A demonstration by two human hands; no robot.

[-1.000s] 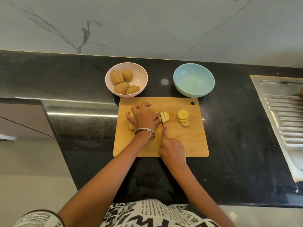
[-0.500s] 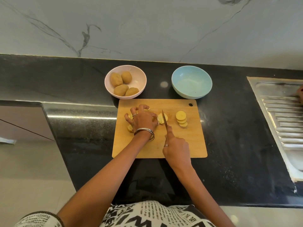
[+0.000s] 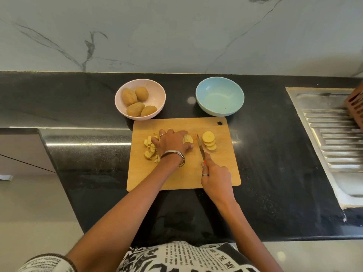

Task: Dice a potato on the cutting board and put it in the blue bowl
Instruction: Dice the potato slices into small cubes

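Lifted clear since before, the knife [image 3: 200,147] hangs right of the held slices [image 3: 188,138].
Left hand [image 3: 172,143] presses them with curled fingers; right hand [image 3: 215,177] grips the handle; tuck fingertips before chopping.

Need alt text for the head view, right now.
On a wooden cutting board, the left hand holds potato pieces while the right hand grips a knife. Behind sits an empty blue bowl.

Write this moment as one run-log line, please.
left hand holds slices | right hand grips knife | blue bowl empty
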